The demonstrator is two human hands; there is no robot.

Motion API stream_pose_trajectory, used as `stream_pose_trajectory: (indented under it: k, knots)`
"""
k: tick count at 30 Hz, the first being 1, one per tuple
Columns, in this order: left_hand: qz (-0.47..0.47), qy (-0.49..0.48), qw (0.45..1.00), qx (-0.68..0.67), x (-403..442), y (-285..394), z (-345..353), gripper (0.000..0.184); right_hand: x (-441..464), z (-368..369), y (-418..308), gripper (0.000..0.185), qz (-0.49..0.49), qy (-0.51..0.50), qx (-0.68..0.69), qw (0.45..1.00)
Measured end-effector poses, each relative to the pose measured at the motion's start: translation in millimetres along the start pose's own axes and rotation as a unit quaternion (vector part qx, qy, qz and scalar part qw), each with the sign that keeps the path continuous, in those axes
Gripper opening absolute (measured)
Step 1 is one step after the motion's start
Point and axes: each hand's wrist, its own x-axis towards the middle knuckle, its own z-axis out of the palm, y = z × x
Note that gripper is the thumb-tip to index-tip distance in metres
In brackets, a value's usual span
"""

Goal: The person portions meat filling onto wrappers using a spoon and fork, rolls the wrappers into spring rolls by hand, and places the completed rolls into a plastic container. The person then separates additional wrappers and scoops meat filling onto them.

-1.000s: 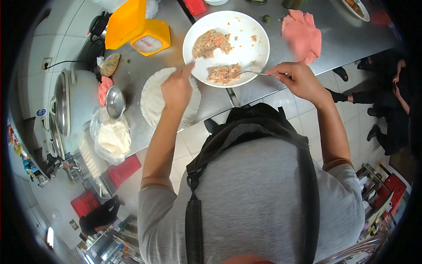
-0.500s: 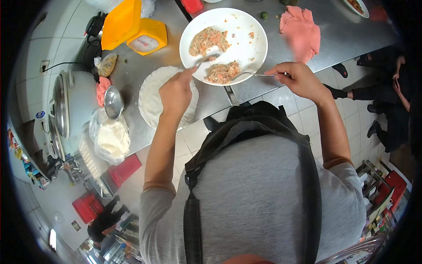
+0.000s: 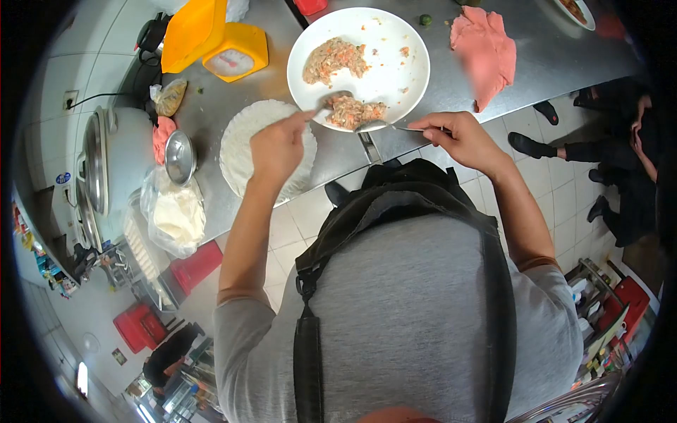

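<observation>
A white plate (image 3: 395,70) holds two mounds of minced filling, a larger one (image 3: 335,60) at the upper left and a smaller one (image 3: 356,111) by the near rim. My left hand (image 3: 281,146) grips a spoon (image 3: 333,99) whose bowl meets the smaller mound's left side. From the right, my right hand (image 3: 455,139) pinches the handle of another spoon (image 3: 374,126), its bowl at the mound's near edge. Under my left hand and wrist lies a stack of round, thin white wrappers (image 3: 240,151), partly hidden by them.
A yellow scale (image 3: 243,53), a metal bowl (image 3: 180,157) and a bag of dough (image 3: 176,215) are at the left. A pink cloth (image 3: 486,53) lies right of the plate. People's legs (image 3: 592,149) show at the far right.
The left spoon has come down against the smaller mound. My right hand and its spoon have shifted slightly left and nearer to me, with the spoon now at the mound's near edge.
</observation>
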Motion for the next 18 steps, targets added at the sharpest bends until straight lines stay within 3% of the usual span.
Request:
stream_pose_trajectory:
  k: [2,5,8,15,18]
  knots:
    - [-0.064,-0.101,0.993,-0.021,-0.9,22.5,-4.1,0.025,2.5,3.8,7.3,0.025,0.0,0.014,-0.02,1.0]
    - [-0.081,-0.099,0.984,-0.127,3.6,21.0,9.7,0.023,3.6,3.1,6.7,0.024,-0.005,0.033,-0.048,0.998]
    - [-0.084,-0.14,0.976,-0.146,12.2,29.0,14.7,0.022,2.4,1.4,7.7,0.024,-0.013,0.051,-0.061,0.997]
    - [-0.057,-0.109,0.983,-0.136,19.8,35.7,24.2,0.022,-13.5,-44.8,-12.2,0.022,-0.005,0.04,-0.018,0.999]
    - [-0.062,-0.113,0.982,-0.136,17.9,39.7,27.9,0.022,-18.1,-69.9,-21.8,0.022,0.008,0.061,-0.124,0.99]
